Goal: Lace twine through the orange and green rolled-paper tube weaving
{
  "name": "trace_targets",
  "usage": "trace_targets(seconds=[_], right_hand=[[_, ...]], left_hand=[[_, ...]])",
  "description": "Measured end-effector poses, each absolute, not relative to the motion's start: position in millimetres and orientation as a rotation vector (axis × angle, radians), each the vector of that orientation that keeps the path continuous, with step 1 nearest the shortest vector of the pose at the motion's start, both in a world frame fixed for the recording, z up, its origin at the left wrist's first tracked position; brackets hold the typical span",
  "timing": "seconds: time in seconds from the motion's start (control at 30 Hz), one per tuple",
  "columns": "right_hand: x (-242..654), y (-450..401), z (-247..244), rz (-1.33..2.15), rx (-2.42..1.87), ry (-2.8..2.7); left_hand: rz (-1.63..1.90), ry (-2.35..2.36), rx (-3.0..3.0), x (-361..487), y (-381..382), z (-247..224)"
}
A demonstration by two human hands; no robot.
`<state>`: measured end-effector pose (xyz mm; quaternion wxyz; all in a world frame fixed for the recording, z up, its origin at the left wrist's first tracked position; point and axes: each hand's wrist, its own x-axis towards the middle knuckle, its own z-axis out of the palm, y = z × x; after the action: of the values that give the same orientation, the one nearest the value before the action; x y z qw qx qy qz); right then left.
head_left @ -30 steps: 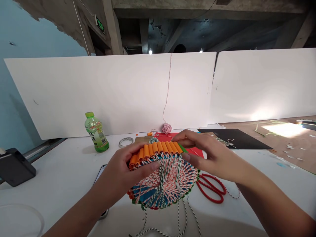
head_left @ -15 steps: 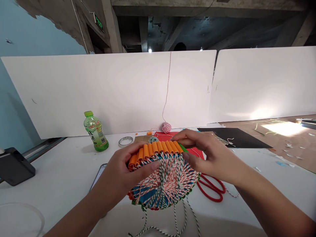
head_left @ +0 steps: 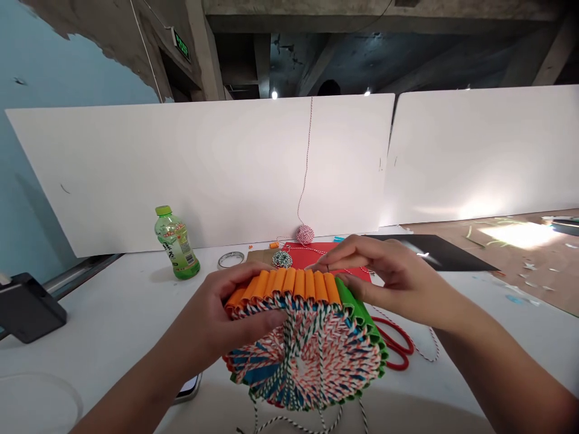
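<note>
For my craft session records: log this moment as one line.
left hand: holds twine-laced paper-tube disc | right hand: touches its green-orange edge | nearby: twine ball, red-handled scissors

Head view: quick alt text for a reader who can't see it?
The left hand and right hand hold a round woven piece of striped twine with a pleated orange paper rim. Red-handled scissors lie beside it on the white table, with a green-capped bottle and a twine ball farther back.

Free passage: white table (head_left: 113, 328), left, between green-capped bottle (head_left: 175, 246) and phone (head_left: 190, 387). Obstructions noted: woven paper-and-twine disc (head_left: 303, 355), near centre; red-handled scissors (head_left: 398, 352), right; white board (head_left: 203, 169), far.
</note>
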<state>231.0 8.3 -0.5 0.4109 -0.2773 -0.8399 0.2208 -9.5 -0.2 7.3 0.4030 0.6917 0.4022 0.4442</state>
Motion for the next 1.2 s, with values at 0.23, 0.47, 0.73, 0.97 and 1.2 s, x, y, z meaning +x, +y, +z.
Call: trace_targets(seconds=[0.23,0.47,0.73,0.97,1.2], right_hand=[[225.1,17.5,-7.3,-0.203,-0.545,-2.18],[221.3,23.9,-12.7,-0.459,-0.379,-2.234],[224.4,17.5,-10.2,0.348,-0.535,-2.146],[218.5,5.9,-4.0,0.688,-0.617,-2.089],[211.8,5.7,-3.6,0.386,-0.71,-2.147]], left_hand=[[1.091,1.081,1.637,-10.8,-2.3,5.4],[1.067,1.094,1.626,-14.2,2.6,3.1],[1.045,1.001,1.42,-8.3,-5.8,11.4],[1.107,1.128,1.668,-8.2,-6.2,12.7],[1.156,1.199,1.702,-4.9,-10.5,12.4]])
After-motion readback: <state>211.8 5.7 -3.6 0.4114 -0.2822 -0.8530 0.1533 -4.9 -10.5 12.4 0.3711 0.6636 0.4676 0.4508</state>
